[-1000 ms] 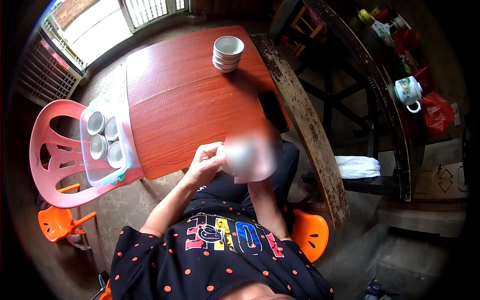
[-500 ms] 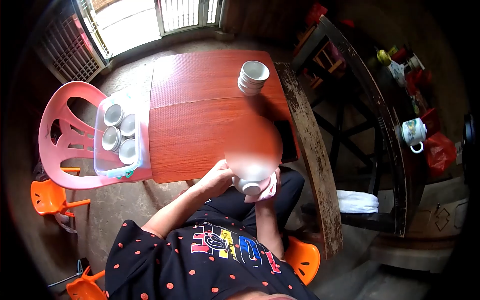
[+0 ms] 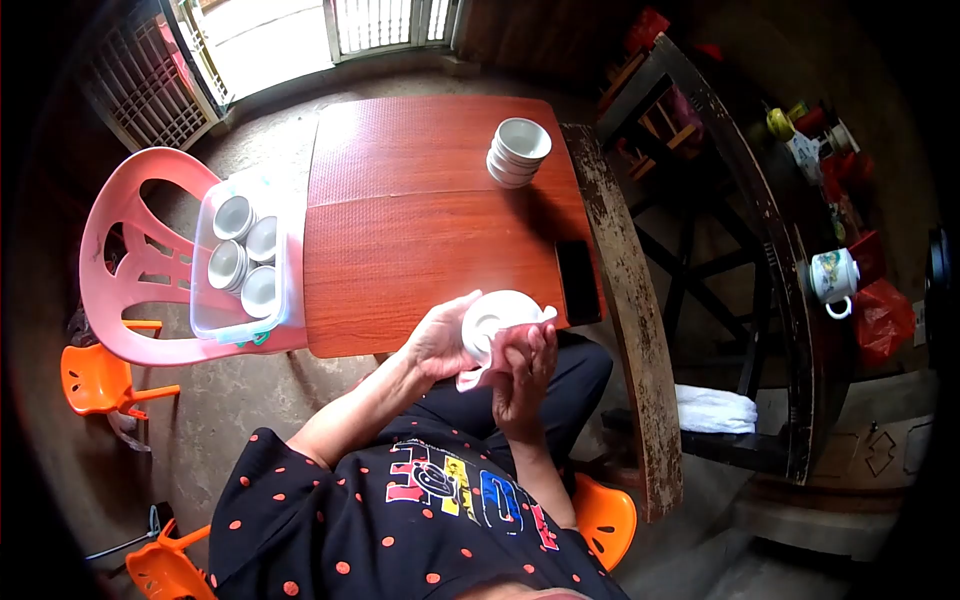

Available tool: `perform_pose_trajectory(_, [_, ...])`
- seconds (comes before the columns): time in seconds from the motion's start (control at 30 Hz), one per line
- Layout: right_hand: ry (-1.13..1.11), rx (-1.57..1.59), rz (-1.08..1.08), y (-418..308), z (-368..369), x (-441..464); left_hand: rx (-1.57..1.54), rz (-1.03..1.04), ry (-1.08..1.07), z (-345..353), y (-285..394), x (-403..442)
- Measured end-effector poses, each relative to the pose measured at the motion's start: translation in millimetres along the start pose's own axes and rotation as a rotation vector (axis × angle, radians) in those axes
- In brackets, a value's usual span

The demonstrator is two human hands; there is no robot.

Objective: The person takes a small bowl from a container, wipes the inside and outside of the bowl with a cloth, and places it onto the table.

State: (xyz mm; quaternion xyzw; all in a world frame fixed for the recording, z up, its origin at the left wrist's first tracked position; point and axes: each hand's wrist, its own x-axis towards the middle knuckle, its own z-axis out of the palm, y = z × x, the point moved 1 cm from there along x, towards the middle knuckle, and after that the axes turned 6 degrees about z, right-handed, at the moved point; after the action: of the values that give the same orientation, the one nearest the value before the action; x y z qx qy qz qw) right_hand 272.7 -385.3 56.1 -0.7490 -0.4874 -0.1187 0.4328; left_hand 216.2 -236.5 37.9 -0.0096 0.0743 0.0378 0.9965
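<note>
Left fingers (image 3: 459, 305) holding white bowl (image 3: 503, 303), pink cloth (image 3: 499, 355) under right fingers (image 3: 539, 352)

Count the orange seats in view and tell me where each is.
3. The upper-left seat, by the pink chair; the lower-left seat, cut off by the bottom edge; and the right-hand seat, at the person's right side, partly covered by the shirt. Others may be hidden.
</note>
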Motion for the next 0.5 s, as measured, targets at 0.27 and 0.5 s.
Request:
perform_pose_trajectory(0.27, [-0.077, 0.496, 0.268, -10, -19, 62, 0.555, 0.225, -0.002, 24, -4, -17])
perform_pose_trajectory(0.5, [0.150, 0.402, 0.274, 2, 3, 44, 0.800, 0.381, -0.009, 30, -4, -20])
